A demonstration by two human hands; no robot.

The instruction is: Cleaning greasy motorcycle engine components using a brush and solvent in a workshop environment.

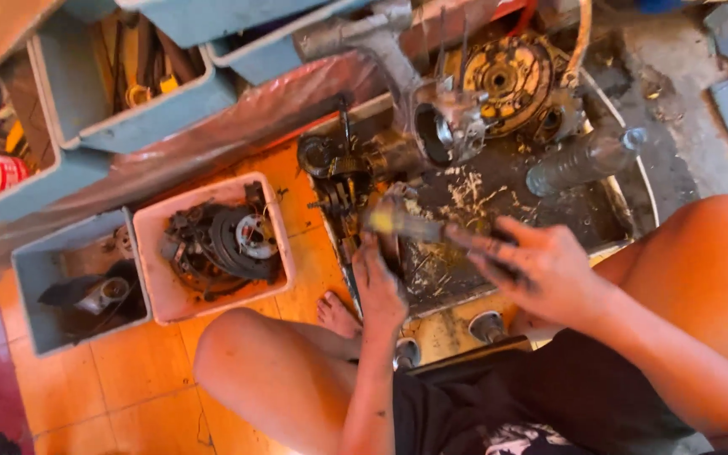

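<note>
View from above of a seated person's bare knees over an orange tiled floor (pixel 128 371). The left hand (pixel 378 291) rests on the rim of a greasy metal tray (pixel 549 215). The right hand (pixel 541 270) grips a blurred tool with a yellow end (pixel 402 221). An engine casing (pixel 465 101) lies in the tray; a pink bin (pixel 162 286) of parts stands just beside it

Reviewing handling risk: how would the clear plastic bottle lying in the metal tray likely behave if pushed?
The plastic bottle lies on its side, so it would probably roll. It looks thin-walled, likely light. The metal tray looks greasy and littered, so it may slide or feel slippery.
</note>
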